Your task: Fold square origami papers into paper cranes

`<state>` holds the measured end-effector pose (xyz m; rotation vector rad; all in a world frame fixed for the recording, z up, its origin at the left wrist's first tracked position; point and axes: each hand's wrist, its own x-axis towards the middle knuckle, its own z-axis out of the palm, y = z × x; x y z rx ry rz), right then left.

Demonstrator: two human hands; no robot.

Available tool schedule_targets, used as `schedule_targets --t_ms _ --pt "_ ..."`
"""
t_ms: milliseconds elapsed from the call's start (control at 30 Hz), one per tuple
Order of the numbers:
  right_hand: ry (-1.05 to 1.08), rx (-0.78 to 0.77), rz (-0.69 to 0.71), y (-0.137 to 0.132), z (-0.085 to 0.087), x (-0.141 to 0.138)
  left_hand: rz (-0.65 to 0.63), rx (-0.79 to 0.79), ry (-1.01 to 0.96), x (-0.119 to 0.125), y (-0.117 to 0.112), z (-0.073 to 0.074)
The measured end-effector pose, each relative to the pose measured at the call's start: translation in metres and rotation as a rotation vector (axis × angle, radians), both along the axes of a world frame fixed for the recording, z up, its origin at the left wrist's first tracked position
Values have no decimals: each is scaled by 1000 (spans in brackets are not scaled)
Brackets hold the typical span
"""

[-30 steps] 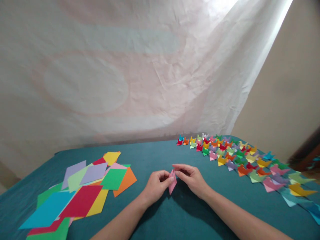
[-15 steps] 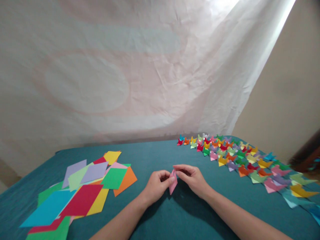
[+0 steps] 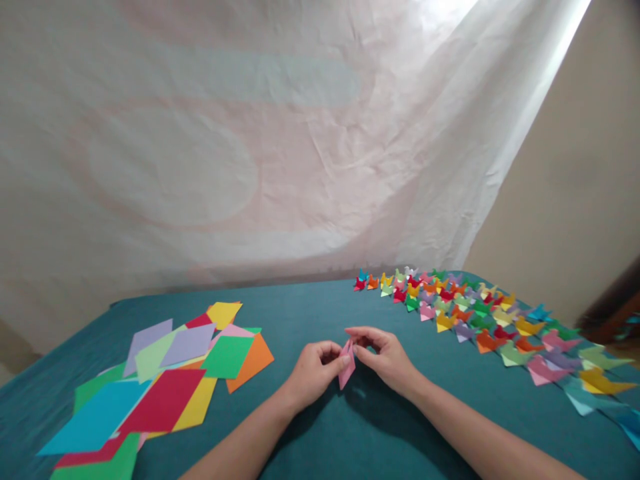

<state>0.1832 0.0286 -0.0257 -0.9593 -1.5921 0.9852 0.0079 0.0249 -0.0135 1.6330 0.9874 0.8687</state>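
Note:
Above the middle of the table, a small pink folded paper is held upright, its lower end a narrow point. My left hand is closed on its left side, with the thumb pressed across the front. At the top, my right hand has its index finger and thumb around the paper's tip, the fingers bent. Part of the paper is hidden behind the fingers of both hands.
Loose coloured paper squares lie in an overlapping heap on the left. Rows of small folded paper birds stand along the right side of the green-covered table. Behind hangs a pale cloth sheet.
The right index finger and thumb have parted slightly at the paper's top, and the paper's upper part has turned a little. The left hand keeps its hold.

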Motion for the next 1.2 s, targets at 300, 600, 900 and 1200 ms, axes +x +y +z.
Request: schedule_targets --t_ms 300,600,900,1200 --pt "-115 121 -36 -4 4 0 -18 -16 -28 0 1 -2" --pt "-123 187 -60 -8 6 -4 -7 -22 -56 -1 3 -4" --pt "-159 296 -59 -9 8 -4 13 -56 -103 -1 3 -4" --pt "-205 278 -104 -10 8 -4 16 -44 -95 -2 3 -5"
